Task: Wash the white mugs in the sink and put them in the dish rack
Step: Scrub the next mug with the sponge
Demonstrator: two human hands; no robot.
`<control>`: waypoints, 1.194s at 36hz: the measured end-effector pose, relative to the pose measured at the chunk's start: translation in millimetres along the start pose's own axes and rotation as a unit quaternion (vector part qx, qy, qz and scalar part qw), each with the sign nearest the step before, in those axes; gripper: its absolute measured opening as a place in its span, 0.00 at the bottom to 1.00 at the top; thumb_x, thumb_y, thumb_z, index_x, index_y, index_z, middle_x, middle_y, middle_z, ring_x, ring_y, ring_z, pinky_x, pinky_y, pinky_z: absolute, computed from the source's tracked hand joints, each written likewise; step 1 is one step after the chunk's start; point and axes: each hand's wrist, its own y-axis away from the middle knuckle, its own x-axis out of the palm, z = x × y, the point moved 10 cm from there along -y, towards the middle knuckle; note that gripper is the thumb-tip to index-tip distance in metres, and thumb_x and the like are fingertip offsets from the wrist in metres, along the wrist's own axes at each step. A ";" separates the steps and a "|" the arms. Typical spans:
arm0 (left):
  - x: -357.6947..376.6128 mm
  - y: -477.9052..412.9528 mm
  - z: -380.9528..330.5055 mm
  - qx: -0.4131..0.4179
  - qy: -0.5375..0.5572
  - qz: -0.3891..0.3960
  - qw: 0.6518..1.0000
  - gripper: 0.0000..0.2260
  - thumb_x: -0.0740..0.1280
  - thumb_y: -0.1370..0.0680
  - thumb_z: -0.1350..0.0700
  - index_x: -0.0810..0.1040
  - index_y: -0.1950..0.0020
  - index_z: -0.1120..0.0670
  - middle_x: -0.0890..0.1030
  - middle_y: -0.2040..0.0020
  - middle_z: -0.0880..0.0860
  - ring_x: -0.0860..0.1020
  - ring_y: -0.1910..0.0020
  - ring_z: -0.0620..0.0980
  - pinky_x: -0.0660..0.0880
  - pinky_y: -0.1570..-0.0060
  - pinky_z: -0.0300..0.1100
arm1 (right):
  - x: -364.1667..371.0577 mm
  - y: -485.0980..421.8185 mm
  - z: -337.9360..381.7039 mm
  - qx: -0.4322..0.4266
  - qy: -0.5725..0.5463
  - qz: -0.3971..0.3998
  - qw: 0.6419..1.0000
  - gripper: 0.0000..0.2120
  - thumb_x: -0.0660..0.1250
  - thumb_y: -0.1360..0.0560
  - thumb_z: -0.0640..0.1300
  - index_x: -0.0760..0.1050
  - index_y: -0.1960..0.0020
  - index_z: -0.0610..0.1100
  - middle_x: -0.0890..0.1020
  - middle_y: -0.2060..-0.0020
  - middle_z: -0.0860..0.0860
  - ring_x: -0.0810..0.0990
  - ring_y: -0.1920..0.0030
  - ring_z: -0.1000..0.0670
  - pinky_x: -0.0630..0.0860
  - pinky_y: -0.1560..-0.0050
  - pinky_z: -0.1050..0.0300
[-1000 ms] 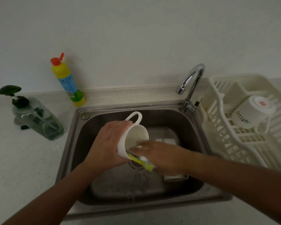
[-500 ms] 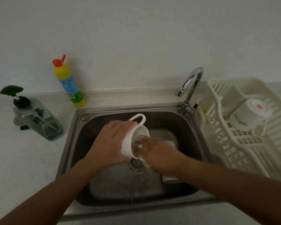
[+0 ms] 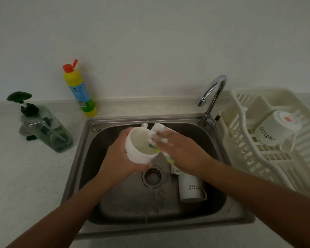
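Observation:
My left hand (image 3: 120,158) grips a white mug (image 3: 139,146) over the steel sink (image 3: 89,145), its mouth turned up toward me. My right hand (image 3: 179,149), covered in foam, holds a yellow-green sponge (image 3: 166,154) against the mug's rim and handle side. Another white mug (image 3: 191,190) lies on its side on the sink floor, partly under my right wrist. A third white mug (image 3: 276,129) rests upside down and tilted in the cream dish rack (image 3: 247,158) on the right.
The chrome tap (image 3: 211,97) arches over the sink's back right corner. A yellow dish-soap bottle with an open red cap (image 3: 79,90) stands at the wall. A clear pump dispenser (image 3: 43,129) sits on the left counter. The drain (image 3: 152,176) is under the held mug.
The mug has turned from mouth facing right to mouth facing up. My right hand came out of the mug's inside and now rubs the sponge on the rim and outside.

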 end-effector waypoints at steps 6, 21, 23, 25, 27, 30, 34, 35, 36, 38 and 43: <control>-16.4 0.5 10.3 -0.059 0.047 -0.130 0.989 0.42 0.84 0.41 0.52 0.68 0.31 0.48 0.76 0.41 0.39 0.75 0.43 0.31 0.69 0.49 0.21 | 11.6 13.7 -22.4 0.322 -0.399 -0.137 0.847 0.22 0.57 0.18 0.50 0.67 0.26 0.43 0.71 0.29 0.50 0.67 0.28 0.55 0.63 0.27 0.61; -10.7 21.8 3.2 -0.045 0.101 -0.120 0.987 0.47 0.86 0.42 0.52 0.66 0.29 0.50 0.76 0.40 0.38 0.75 0.40 0.33 0.71 0.47 0.24 | 45.8 39.2 -8.2 0.505 -0.591 -0.143 0.612 0.11 0.59 0.18 0.49 0.79 0.43 0.54 0.84 0.49 0.57 0.81 0.45 0.57 0.75 0.45 0.63; -8.1 25.9 -0.4 -0.026 0.104 -0.097 0.989 0.46 0.84 0.42 0.48 0.65 0.29 0.43 0.76 0.38 0.38 0.76 0.38 0.38 0.73 0.45 0.28 | 51.4 40.3 -6.8 0.515 -0.603 -0.125 0.596 0.17 0.60 0.23 0.63 0.79 0.45 0.53 0.85 0.52 0.55 0.82 0.48 0.57 0.77 0.46 0.62; 3.5 29.7 -8.6 -0.002 0.098 -0.053 0.994 0.44 0.82 0.41 0.45 0.64 0.29 0.41 0.75 0.35 0.40 0.76 0.35 0.45 0.74 0.39 0.37 | 58.7 42.3 -7.1 0.549 -0.605 -0.111 0.565 0.23 0.58 0.24 0.66 0.79 0.47 0.48 0.85 0.57 0.52 0.83 0.55 0.54 0.78 0.57 0.63; 14.0 33.0 -13.5 0.021 0.086 -0.028 0.996 0.45 0.81 0.40 0.44 0.65 0.28 0.46 0.74 0.33 0.43 0.75 0.33 0.49 0.73 0.35 0.43 | 62.5 50.0 -7.3 0.590 -0.598 -0.109 0.531 0.18 0.57 0.20 0.59 0.77 0.49 0.46 0.83 0.59 0.49 0.81 0.60 0.53 0.74 0.66 0.63; 12.3 36.1 -5.2 -0.002 0.108 -0.051 0.993 0.43 0.81 0.41 0.45 0.65 0.29 0.40 0.75 0.35 0.39 0.75 0.35 0.45 0.73 0.38 0.35 | 66.0 60.2 -8.3 0.597 -0.563 -0.108 0.562 0.14 0.56 0.18 0.54 0.77 0.49 0.47 0.82 0.55 0.48 0.80 0.55 0.52 0.73 0.64 0.62; 4.3 42.0 6.8 -0.029 0.134 -0.082 0.987 0.43 0.82 0.42 0.45 0.66 0.30 0.39 0.76 0.36 0.39 0.76 0.36 0.44 0.74 0.41 0.32 | 61.4 64.7 -7.1 0.568 -0.554 -0.117 0.597 0.13 0.55 0.17 0.50 0.78 0.51 0.55 0.83 0.57 0.55 0.81 0.56 0.58 0.74 0.62 0.67; 6.8 42.3 4.1 -0.023 0.131 -0.070 0.989 0.43 0.82 0.41 0.45 0.66 0.30 0.40 0.75 0.36 0.38 0.76 0.36 0.44 0.73 0.41 0.32 | 62.4 64.8 -6.3 0.568 -0.562 -0.117 0.590 0.12 0.55 0.17 0.51 0.77 0.50 0.54 0.82 0.58 0.55 0.82 0.59 0.60 0.74 0.64 0.69; 11.1 42.2 0.3 -0.014 0.129 -0.054 0.990 0.43 0.82 0.41 0.46 0.66 0.30 0.39 0.75 0.36 0.37 0.75 0.36 0.43 0.72 0.40 0.30 | 62.6 62.8 -3.3 0.571 -0.573 -0.119 0.576 0.11 0.55 0.17 0.52 0.77 0.49 0.52 0.82 0.59 0.54 0.82 0.61 0.61 0.74 0.67 0.70; 18.9 42.2 -5.7 -0.004 0.130 -0.029 0.991 0.43 0.81 0.40 0.46 0.65 0.30 0.34 0.74 0.35 0.36 0.74 0.34 0.42 0.70 0.39 0.29 | 68.8 63.6 0.9 0.584 -0.589 -0.125 0.544 0.14 0.56 0.19 0.55 0.75 0.44 0.49 0.83 0.56 0.51 0.83 0.58 0.56 0.76 0.66 0.67; 8.7 39.3 10.9 -0.051 0.155 -0.083 0.983 0.44 0.81 0.43 0.47 0.66 0.31 0.46 0.75 0.37 0.36 0.75 0.37 0.41 0.72 0.41 0.30 | 50.6 57.3 7.9 0.549 -0.583 -0.180 0.571 0.20 0.54 0.23 0.60 0.77 0.43 0.51 0.85 0.54 0.53 0.84 0.52 0.54 0.78 0.62 0.69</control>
